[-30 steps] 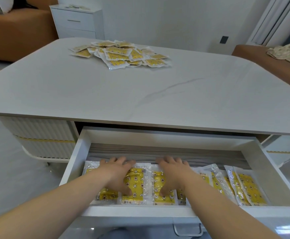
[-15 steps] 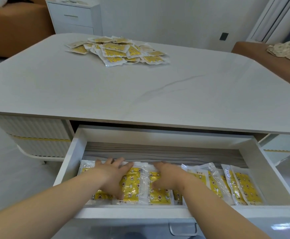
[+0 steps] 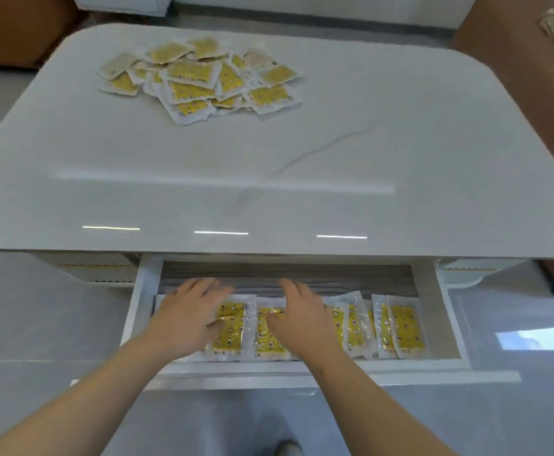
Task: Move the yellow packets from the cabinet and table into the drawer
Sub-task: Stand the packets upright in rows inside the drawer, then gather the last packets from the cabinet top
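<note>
A row of yellow packets (image 3: 404, 327) lies flat in the open drawer (image 3: 446, 324), side by side and partly overlapping, each with its long axis running from the drawer's front to its back. They are clear-edged sachets with a yellow printed middle and small dark figures. The left hand (image 3: 186, 314) rests palm-down, fingers spread, on the packets at the drawer's left end. The right hand (image 3: 302, 317) lies the same way on those at its middle. Beyond the drawer, a loose pile of yellow packets (image 3: 199, 77) lies at mixed angles on the white bench (image 3: 302, 159).

Two hands (image 3: 190, 317) (image 3: 302, 317); one table (image 3: 367, 159); one drawer (image 3: 443, 311); packets (image 3: 196, 80) overlapping, count unclear.
</note>
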